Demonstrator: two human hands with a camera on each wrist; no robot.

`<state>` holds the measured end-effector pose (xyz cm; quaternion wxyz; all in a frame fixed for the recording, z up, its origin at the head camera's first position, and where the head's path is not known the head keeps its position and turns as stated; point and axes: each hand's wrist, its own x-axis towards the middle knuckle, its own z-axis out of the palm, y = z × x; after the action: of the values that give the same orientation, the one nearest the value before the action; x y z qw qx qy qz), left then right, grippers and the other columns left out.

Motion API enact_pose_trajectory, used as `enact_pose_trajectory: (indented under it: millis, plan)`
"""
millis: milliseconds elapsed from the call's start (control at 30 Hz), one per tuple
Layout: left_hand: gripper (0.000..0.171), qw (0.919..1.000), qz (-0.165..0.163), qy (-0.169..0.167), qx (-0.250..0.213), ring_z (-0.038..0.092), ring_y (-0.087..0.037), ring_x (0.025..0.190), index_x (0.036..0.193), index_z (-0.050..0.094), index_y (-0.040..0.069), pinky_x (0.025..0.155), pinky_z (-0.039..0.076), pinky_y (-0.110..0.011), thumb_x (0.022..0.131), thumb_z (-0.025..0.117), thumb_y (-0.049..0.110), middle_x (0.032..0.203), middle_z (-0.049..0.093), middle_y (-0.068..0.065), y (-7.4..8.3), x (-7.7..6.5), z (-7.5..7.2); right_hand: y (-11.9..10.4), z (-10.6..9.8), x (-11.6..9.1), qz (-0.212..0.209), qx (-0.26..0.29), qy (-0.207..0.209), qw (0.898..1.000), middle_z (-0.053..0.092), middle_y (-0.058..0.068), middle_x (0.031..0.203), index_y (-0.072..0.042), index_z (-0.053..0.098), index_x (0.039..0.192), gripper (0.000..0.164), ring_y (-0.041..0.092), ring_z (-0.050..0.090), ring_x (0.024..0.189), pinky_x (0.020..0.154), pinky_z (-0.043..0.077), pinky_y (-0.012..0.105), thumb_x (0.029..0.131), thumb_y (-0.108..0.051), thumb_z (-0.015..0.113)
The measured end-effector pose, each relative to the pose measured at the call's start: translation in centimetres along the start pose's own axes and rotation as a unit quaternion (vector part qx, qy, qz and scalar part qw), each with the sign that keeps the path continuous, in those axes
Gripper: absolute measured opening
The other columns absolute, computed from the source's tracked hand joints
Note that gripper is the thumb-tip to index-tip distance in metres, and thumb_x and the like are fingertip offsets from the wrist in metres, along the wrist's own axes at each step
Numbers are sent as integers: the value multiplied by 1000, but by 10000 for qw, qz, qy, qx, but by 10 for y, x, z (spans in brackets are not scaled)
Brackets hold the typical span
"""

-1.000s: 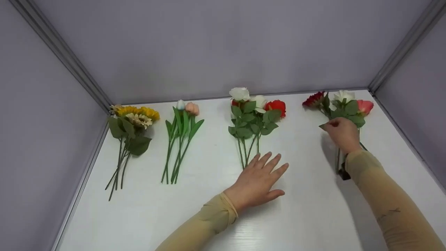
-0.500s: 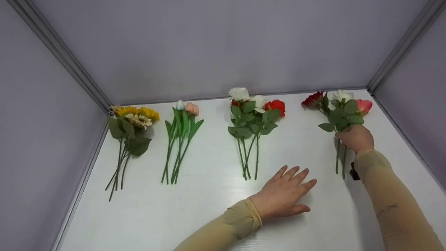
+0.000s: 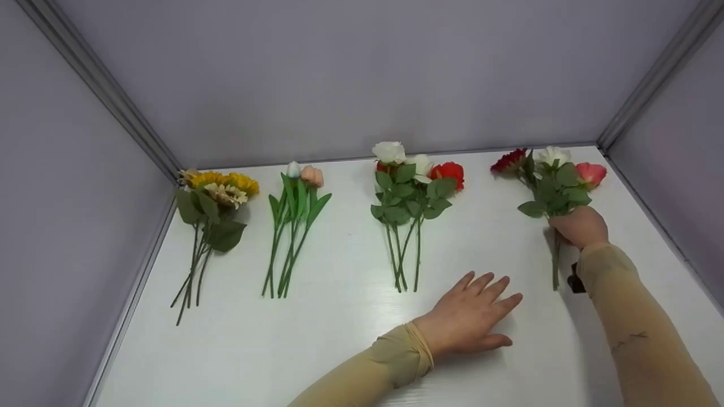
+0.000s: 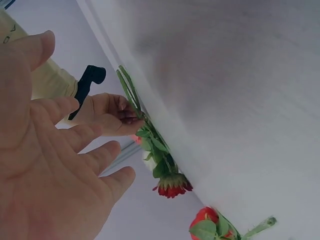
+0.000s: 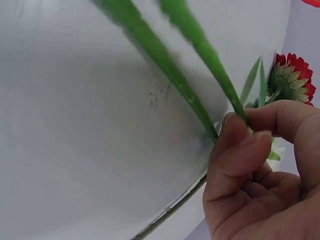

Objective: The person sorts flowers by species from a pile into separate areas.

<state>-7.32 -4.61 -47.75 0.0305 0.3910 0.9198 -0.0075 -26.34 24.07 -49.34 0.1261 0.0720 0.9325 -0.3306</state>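
Observation:
At the right of the head view my right hand (image 3: 581, 227) pinches the green stems (image 5: 170, 75) of a mixed bunch, just below its leaves (image 3: 551, 195). That bunch has a dark red daisy-like flower (image 3: 510, 162), a white flower (image 3: 554, 155) and a pink rose (image 3: 591, 174). Its lower stems (image 3: 555, 271) lie close together toward me. My left hand (image 3: 472, 316), palm down with fingers spread, is low over the white table and holds nothing. In the left wrist view, the right hand (image 4: 112, 115) shows thumb and fingers closed around the stems.
Along the back of the white table (image 3: 226, 362) lie sunflowers (image 3: 223, 183) with cream blooms, tulips (image 3: 302, 176) in white and peach, and white and red roses (image 3: 447, 174) with leafy stems. Grey panels (image 3: 362, 73) wall the table at back and sides. A black wrist mount (image 4: 89, 82) sits on the right wrist.
My right hand has dropped from beside a leaf to the stems and gripped them; their lower ends have come together. My left hand has shifted right and nearer me, away from the rose stems.

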Motion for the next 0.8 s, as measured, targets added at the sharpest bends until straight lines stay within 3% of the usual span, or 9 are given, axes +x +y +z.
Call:
enact_pose_trajectory:
  millis: [133,300,467,600,700,800]
  plan:
    - [75,10000,51,25,-52,21,-20,153,163,29,32,123,18,-41,99,44,70,168,24,2,-1,-1,2,-1,-1,-3,176,333,-79,9993,61,0,68,4,63,96,27,20,58,71,66,48,33,90,-22,62]
    - [74,9998,41,48,-199,22,-20,153,163,28,31,123,19,-41,101,43,68,168,24,1,-4,-3,3,-3,-6,-8,69,789,111,9968,66,1,66,5,68,88,24,17,61,66,62,51,31,90,-19,63]
    - [72,9990,-10,162,-420,25,-21,152,162,31,29,123,22,-41,102,45,65,166,28,0,-9,-3,2,-7,-12,-11,-66,1187,234,9926,69,-2,74,8,68,107,33,12,67,70,69,56,30,95,-22,60]
    - [69,9970,-170,258,-705,28,-21,151,162,33,26,122,24,-39,104,45,61,165,31,-1,-15,-5,-2,-16,-10,-12,-180,1817,255,9829,67,-3,82,9,61,123,41,8,66,72,71,58,27,100,-25,58]
    - [65,9924,-397,340,-1113,33,-20,149,160,38,24,120,28,-36,105,47,57,163,35,-1,-22,-8,-4,-28,-2,-16,-281,2251,182,9738,67,-1,90,7,58,128,43,8,65,77,73,58,26,102,-26,59]
    - [60,9805,-713,440,-1777,39,-19,146,156,44,20,117,33,-33,105,50,51,160,41,-2,-30,-12,-6,-43,13,-26,-418,2485,38,9677,67,5,101,5,56,133,47,11,64,84,76,58,26,103,-31,61]
